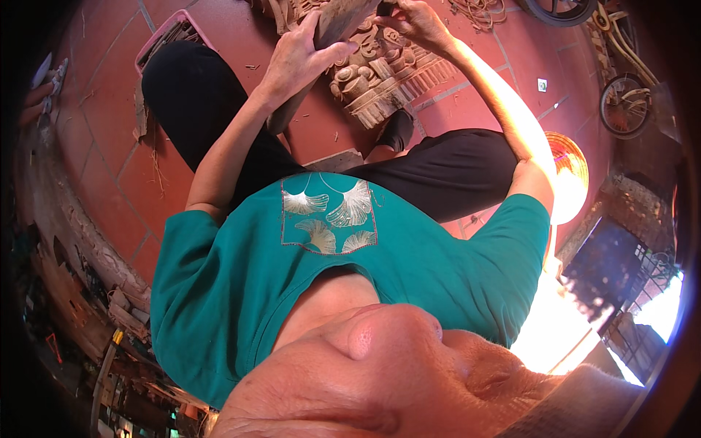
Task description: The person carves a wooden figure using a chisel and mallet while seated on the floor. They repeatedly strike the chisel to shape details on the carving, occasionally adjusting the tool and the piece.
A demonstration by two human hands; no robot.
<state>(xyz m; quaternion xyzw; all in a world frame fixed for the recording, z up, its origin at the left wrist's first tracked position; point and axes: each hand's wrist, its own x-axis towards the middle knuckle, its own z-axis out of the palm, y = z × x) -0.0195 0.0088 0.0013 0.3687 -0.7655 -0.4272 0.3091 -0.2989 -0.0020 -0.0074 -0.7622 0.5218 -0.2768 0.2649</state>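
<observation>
My left hand (305, 62) is closed on a long, flat wooden piece (339, 23), its thumb lying across the near face. That piece slants down toward my lap, passing behind the left wrist. At the top edge of the head view my right hand (418, 28) has its fingers bent around a small dark object (385, 8), which is mostly cut off by the picture's edge. Just beyond and below both hands, carved wooden pieces (372, 91) with scrolls and ridges lie on the floor between my legs.
A pink-rimmed tray (182, 16) with wood scraps stands by my left knee. Red floor tiles (109, 95) carry loose chips. To the right are a spoked wheel (625, 106), another wheel (558, 10), coiled cord (482, 13) and a round woven item (572, 164) in bright sun.
</observation>
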